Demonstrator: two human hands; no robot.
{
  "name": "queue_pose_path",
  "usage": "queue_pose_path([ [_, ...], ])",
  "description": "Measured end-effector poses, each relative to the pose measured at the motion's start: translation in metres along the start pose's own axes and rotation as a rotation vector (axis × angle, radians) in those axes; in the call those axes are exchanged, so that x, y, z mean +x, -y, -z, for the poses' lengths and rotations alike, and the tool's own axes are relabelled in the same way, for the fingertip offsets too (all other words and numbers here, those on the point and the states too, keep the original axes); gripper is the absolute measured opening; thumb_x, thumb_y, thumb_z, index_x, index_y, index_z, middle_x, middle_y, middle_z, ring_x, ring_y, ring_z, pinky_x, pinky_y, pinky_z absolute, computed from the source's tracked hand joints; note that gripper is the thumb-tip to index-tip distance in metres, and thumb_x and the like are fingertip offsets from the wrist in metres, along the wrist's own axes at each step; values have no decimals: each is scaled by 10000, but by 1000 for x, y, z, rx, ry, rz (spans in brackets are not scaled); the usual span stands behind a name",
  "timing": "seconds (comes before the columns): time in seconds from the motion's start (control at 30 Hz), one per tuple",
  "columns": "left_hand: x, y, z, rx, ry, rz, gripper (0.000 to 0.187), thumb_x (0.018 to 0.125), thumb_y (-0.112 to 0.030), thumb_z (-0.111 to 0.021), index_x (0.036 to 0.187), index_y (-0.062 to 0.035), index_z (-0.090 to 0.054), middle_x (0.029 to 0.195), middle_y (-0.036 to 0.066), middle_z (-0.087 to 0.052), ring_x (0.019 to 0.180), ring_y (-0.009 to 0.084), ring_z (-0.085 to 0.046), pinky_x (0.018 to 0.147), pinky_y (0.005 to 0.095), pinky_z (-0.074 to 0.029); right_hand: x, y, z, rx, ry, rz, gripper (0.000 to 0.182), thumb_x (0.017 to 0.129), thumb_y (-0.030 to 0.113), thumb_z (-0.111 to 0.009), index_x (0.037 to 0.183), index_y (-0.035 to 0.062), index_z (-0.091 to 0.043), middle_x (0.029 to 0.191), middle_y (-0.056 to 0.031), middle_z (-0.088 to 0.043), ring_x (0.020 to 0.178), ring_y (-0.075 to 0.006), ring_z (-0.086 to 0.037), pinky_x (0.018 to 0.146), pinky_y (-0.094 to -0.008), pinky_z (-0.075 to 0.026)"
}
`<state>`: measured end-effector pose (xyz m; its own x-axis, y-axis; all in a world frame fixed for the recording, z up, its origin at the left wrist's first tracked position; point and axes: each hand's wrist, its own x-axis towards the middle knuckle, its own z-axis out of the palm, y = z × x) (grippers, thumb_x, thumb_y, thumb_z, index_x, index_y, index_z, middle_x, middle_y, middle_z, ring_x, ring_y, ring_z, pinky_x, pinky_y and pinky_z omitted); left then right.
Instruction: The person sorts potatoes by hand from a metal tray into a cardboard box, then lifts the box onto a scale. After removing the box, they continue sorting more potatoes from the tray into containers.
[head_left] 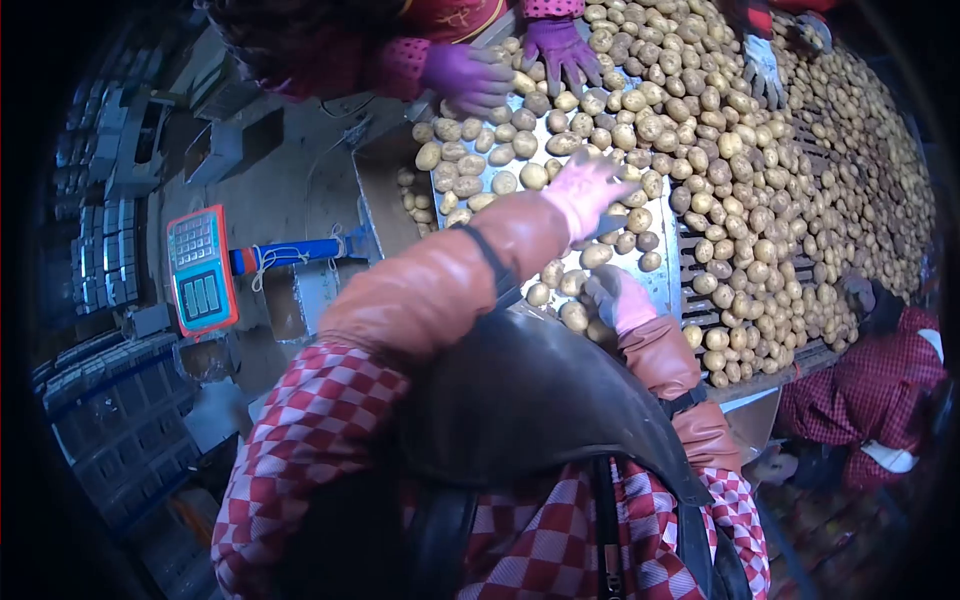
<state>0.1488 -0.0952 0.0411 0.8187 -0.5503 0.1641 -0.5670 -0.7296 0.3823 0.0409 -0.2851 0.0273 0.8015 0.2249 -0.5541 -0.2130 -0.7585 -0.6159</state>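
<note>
My left hand (588, 192), in a pink glove, reaches over the potatoes (505, 182) on a metal sorting table (655, 278). Its fingers are spread, slightly blurred, and grip nothing that I can see. Closer to my body, my right hand (622, 298) wears a pink glove with grey fingers. Those fingers bend loosely beside a few potatoes (574, 315) at the near edge, and no potato shows clearly within them. Brown sleeve covers (420, 290) run up both forearms. A dark apron hides part of the near edge.
A big heap of potatoes (760, 180) covers the slatted surface on the right. Across the table are a co-worker's purple-gloved hands (562, 55); other workers stand at the far right. A red-framed scale display (202, 270) and a cardboard box (385, 185) are on the left.
</note>
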Motion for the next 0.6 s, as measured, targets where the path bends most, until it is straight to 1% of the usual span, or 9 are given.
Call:
queue_pose_path([
  [0.07, 2, 14, -3, 107, 233, -11, 606, 829, -441, -696, 1363, -202, -539, 1386, 119, -514, 1345, 385, -406, 1140, 495, -305, 3, -20, -6, 26, -63, 78, 456, 887, 348, -687, 1221, 41, -638, 1134, -237, -666, 1040, -346, -661, 921, -412, -506],
  [0.17, -53, 42, 7, 70, 162, 99, 568, 867, -424, -662, 1378, -216, -526, 1399, 103, -519, 1345, 364, -419, 1127, 488, -325, -14, -42, 10, 628, -103, 1, 355, 924, 222, -671, 1227, 41, -637, 1072, -157, -691, 958, -224, -673, 850, -334, -530],
  [0.23, -93, 62, 9, 64, 165, 160, 495, 878, -363, -660, 1340, -212, -564, 1387, 106, -532, 1332, 353, -437, 1096, 480, -362, -42, -47, 28, 687, -183, -49, 298, 946, 135, -657, 1225, 30, -637, 1025, -95, -705, 897, -128, -671, 792, -278, -542],
  [0.33, -104, 57, 9, 97, 126, 193, 440, 867, -301, -667, 1291, -201, -602, 1358, 112, -550, 1320, 349, -450, 1066, 464, -394, -68, -60, 50, 212, -226, -219, 387, 897, 310, -709, 1160, 28, -673, 1057, -155, -714, 989, -231, -678, 872, -336, -517],
  [0.4, -107, 31, 13, 109, 148, 280, 420, 857, -277, -673, 1266, -194, -620, 1341, 113, -559, 1316, 351, -453, 1054, 454, -407, -78, -69, 53, 153, 9, -425, 481, 866, 391, -722, 1183, 34, -665, 1093, -176, -707, 1045, -274, -662, 948, -363, -487],
  [0.5, -103, 3, 7, -100, 251, 140, 399, 841, -266, -678, 1230, -181, -639, 1347, 112, -550, 1338, 342, -427, 1074, 501, -376, -71, -30, 26, -106, 87, -404, 545, 848, 345, -741, 1270, 26, -611, 1161, -181, -690, 1117, -290, -644, 951, -366, -492],
  [0.53, -106, 4, 1, 25, 279, -51, 384, 842, -274, -682, 1218, -200, -650, 1358, 111, -541, 1350, 343, -410, 1083, 534, -351, -56, -16, 9, -15, 152, -388, 596, 840, 362, -733, 1298, 11, -584, 1214, -237, -652, 1185, -351, -603, 1003, -404, -458],
  [0.57, -108, 4, -3, 150, 303, -240, 370, 843, -282, -686, 1207, -219, -662, 1369, 110, -532, 1363, 343, -392, 1092, 568, -326, -52, 9, 2, -66, 145, -267, 608, 844, 380, -725, 1296, 1, -579, 1199, -231, -658, 1158, -349, -615, 993, -395, -462],
  [0.6, -108, 5, 2, 150, 299, -235, 370, 843, -282, -686, 1207, -219, -662, 1369, 110, -532, 1363, 343, -392, 1092, 568, -326, -34, 0, -15, -71, 175, -205, 575, 864, 368, -708, 1296, 11, -581, 1192, -212, -666, 1141, -340, -624, 987, -385, -464],
])
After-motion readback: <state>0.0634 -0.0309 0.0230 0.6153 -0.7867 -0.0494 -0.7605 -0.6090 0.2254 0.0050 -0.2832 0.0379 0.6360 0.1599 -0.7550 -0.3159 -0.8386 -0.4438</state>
